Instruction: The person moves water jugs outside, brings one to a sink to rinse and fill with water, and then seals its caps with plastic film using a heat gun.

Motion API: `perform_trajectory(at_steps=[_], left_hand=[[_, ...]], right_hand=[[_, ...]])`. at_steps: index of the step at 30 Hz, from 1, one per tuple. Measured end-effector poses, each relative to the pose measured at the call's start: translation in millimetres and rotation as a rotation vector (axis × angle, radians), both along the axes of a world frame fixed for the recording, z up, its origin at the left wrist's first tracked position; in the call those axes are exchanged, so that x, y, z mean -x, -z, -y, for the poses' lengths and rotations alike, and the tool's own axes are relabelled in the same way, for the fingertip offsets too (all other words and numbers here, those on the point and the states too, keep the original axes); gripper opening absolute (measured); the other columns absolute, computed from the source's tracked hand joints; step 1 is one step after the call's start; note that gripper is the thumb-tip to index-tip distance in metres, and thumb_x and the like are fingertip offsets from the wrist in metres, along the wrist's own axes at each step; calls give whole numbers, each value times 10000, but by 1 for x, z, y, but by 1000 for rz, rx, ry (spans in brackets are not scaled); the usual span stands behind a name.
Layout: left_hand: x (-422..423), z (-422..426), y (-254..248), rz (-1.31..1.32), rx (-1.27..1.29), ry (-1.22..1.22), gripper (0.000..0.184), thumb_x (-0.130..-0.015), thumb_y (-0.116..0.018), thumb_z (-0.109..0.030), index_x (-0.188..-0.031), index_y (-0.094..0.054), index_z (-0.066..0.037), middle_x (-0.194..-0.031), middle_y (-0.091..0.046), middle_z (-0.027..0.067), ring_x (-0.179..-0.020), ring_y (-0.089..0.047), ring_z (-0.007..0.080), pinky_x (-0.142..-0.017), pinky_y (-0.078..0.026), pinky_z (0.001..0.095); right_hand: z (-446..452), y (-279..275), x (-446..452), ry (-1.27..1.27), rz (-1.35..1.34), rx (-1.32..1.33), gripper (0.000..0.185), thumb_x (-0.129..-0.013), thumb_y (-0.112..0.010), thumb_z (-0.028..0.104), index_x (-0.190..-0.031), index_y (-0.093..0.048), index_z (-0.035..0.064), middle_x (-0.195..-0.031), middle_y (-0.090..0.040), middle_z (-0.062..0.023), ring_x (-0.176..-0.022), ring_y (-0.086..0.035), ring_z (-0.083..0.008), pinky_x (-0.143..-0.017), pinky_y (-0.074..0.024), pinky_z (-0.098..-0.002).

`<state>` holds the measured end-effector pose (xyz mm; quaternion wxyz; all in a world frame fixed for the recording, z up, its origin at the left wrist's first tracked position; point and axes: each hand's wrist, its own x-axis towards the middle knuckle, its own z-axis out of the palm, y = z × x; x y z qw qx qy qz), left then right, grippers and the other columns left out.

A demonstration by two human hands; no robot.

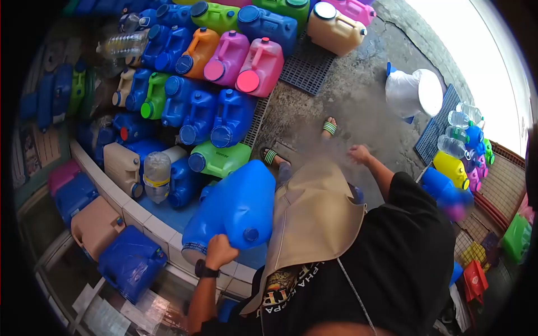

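Note:
My left hand (pixel 221 252), with a dark watch on its wrist, is closed around the handle of a large blue water jug (pixel 238 204). The jug is tilted beside my left leg, its wide cap toward the lower left and a small cap on its near side. Out to the right of my apron, my right hand (pixel 359 154) hangs over the concrete floor with its fingers loosely curled and slightly apart; nothing shows in it. A light green jug (pixel 227 158) lies just past the blue one.
Rows of colored jugs (pixel 227 59) fill the left and far side, partly on a black plastic grate (pixel 307 66). A low tiled ledge (pixel 134 215) runs along the left. At right stand a white-wrapped container (pixel 412 92) and several clear bottles (pixel 457 131). My sandaled feet (pixel 329 127) are on the concrete.

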<state>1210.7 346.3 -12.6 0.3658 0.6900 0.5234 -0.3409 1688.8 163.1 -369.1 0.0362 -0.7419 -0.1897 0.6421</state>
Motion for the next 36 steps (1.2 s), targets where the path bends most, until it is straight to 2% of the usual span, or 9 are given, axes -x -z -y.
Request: perform_trajectory(at_steps=[3,5,7,10,18,20,25,32,36], left_hand=[[-103,-20,98,118,-17,147,259,-597,-632,-214,-646,-603,38,-761,-606,262,-796,-568,436,-751,-463,480],[-168,-30,140,261,-76,280,271,-598,-635,-215,-664,-615,47,-760,-606,268,-789,-578,428,-741,-469,473],[-238,-50,178,308,55,381,282,-596,-641,-213,-688,-630,53,-763,-607,270,-787,-593,414,-735,-477,462],[-333,-74,226,411,89,531,278,-592,-645,-206,-700,-637,50,-773,-608,273,-776,-604,404,-723,-487,446],[-537,-148,308,416,233,951,375,-596,-713,-273,-794,-667,42,-806,-634,251,-762,-636,369,-692,-510,412],[-583,-171,339,396,205,1039,363,-604,-702,-267,-800,-669,37,-822,-639,244,-774,-638,362,-700,-512,408],[-610,-188,419,97,118,1093,287,-679,-612,-198,-900,-684,-29,-932,-654,198,-881,-642,317,-748,-523,379],[-616,-247,525,2,111,1049,290,-717,-600,-191,-963,-679,-59,-1025,-633,194,-967,-617,320,-792,-510,392],[-624,-268,501,67,78,1043,373,-735,-597,-252,-1068,-633,-88,-1143,-589,173,-1081,-555,304,-889,-431,434]], right_hand=[[105,42,-76,-82,113,-74,203,-793,-580,208,-955,-661,117,-800,-636,-46,-655,-636,-189,-529,-514,-371],[123,-6,-104,350,158,182,255,-778,-622,228,-992,-624,89,-742,-610,-29,-605,-586,-162,-476,-453,-286],[197,48,-138,680,39,45,272,-778,-617,195,-1024,-606,80,-736,-598,-29,-582,-566,-146,-460,-437,-275],[206,-24,-148,873,202,16,270,-798,-593,147,-1060,-585,81,-739,-588,-16,-548,-529,-113,-425,-388,-239],[261,-146,91,1644,460,47,229,-852,-548,142,-1062,-583,57,-712,-545,0,-520,-488,-76,-390,-330,-204],[254,-165,217,1689,399,221,103,-839,-532,143,-868,-608,81,-611,-505,2,-461,-467,-89,-347,-319,-222],[132,-235,378,1539,-61,684,114,-833,-504,166,-844,-605,116,-710,-576,-35,-557,-530,-123,-439,-397,-262],[61,-236,273,1123,-136,613,142,-817,-532,175,-897,-631,112,-778,-617,-60,-635,-569,-146,-526,-449,-288],[68,-157,156,1593,153,506,294,-811,-594,155,-1092,-580,67,-816,-626,-47,-625,-586,-130,-476,-444,-244]])
